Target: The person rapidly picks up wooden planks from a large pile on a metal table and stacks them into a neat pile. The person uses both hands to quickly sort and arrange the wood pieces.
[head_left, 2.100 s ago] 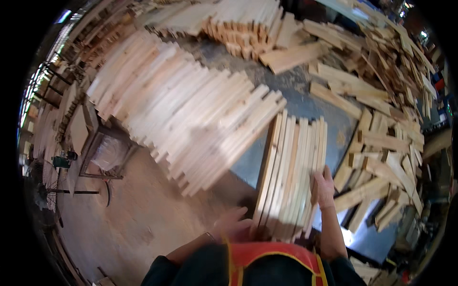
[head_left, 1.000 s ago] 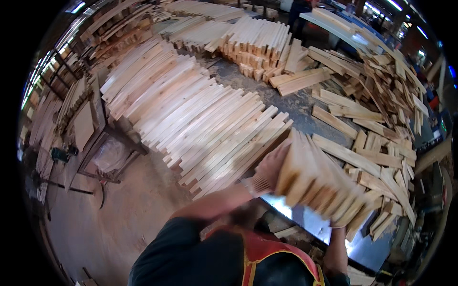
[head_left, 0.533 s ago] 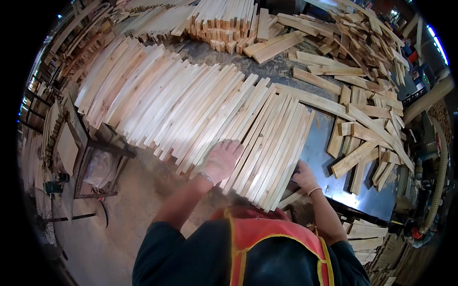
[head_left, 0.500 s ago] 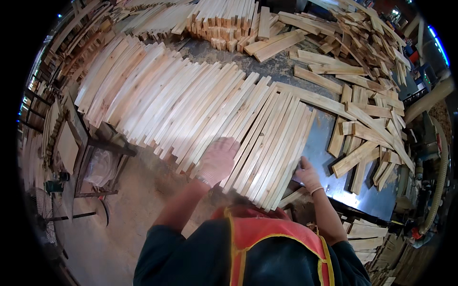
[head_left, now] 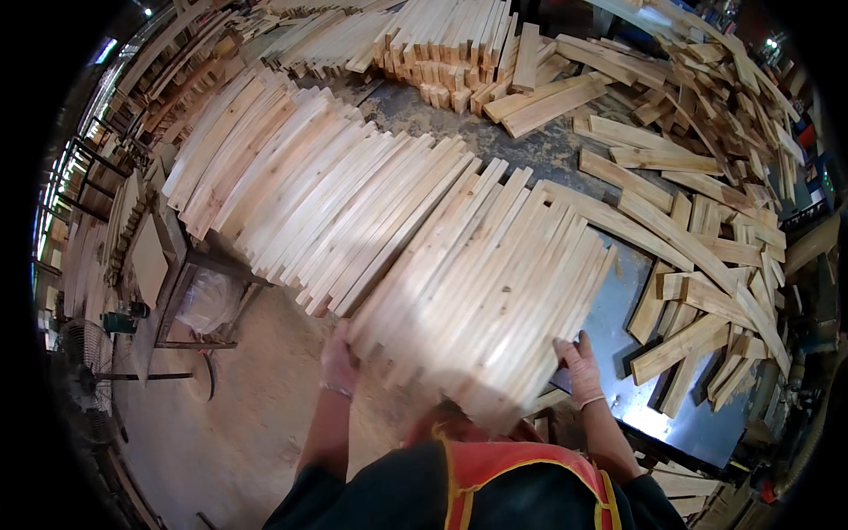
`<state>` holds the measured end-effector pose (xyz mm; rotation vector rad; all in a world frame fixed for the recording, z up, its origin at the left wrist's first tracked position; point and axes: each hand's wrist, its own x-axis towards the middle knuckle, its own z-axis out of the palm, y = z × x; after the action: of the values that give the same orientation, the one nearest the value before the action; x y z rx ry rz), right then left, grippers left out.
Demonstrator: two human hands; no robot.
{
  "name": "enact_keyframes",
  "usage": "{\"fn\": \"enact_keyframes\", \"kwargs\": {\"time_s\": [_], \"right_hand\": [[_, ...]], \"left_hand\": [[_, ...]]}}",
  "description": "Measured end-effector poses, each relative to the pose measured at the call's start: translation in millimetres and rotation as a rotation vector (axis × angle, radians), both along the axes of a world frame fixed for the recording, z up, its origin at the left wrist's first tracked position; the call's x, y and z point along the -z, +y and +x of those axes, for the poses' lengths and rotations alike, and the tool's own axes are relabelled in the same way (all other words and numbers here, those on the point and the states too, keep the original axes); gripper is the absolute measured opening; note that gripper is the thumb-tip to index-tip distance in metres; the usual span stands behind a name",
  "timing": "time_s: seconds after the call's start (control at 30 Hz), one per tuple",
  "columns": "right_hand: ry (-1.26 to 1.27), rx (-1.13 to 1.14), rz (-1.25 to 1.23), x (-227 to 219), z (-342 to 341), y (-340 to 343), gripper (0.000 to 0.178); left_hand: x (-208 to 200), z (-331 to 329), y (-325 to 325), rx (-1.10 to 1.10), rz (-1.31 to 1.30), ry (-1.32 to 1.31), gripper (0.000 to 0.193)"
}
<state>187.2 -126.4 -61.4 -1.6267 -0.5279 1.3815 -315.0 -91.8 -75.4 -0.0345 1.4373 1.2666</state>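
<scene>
Between my two hands lies a row of pale wooden strips (head_left: pixel 481 291), side by side, their near ends uneven and overhanging the metal table's front edge. My left hand (head_left: pixel 338 360), in a thin light glove, grips the left side of the row at its near corner; its fingertips are partly hidden by the wood. On the opposite side my right hand (head_left: pixel 580 367), gloved too, presses against the outermost strip with thumb and fingers bent round the edge. A narrow dark gap divides this row from a longer row of strips (head_left: pixel 291 168) to the left.
Loose wooden boards (head_left: pixel 676 340) are strewn over the metal table (head_left: pixel 623 283) on the right. Stacked strips (head_left: pixel 446 44) stand at the back, beside a heap of offcuts (head_left: pixel 733 97). A floor fan (head_left: pixel 84 375) is at the far left, near a clear plastic bag (head_left: pixel 208 299).
My left hand has moved from flat on top of the strips to the row's left side. The strips between my hands have separated from the longer row and sit closer together.
</scene>
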Motion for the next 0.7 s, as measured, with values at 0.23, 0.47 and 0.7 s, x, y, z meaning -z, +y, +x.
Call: {"fn": "enact_keyframes", "kwargs": {"time_s": [0.23,0.47,0.7], "right_hand": [[0.009,-0.094,0.070,1.9,106.0,37.9,0.069],[-0.579,-0.328,-0.204,-5.7,122.8,76.0,0.082],[0.081,0.070,0.032,16.5,99.5,79.6,0.070]], "left_hand": [[-13.7,79.0,-44.0,0.781,0.080,-0.110,0.066],[20.9,142.9,47.5,0.824,0.374,-0.004,0.117],[-81.5,147.9,73.4,0.895,0.286,0.140,0.121]]}}
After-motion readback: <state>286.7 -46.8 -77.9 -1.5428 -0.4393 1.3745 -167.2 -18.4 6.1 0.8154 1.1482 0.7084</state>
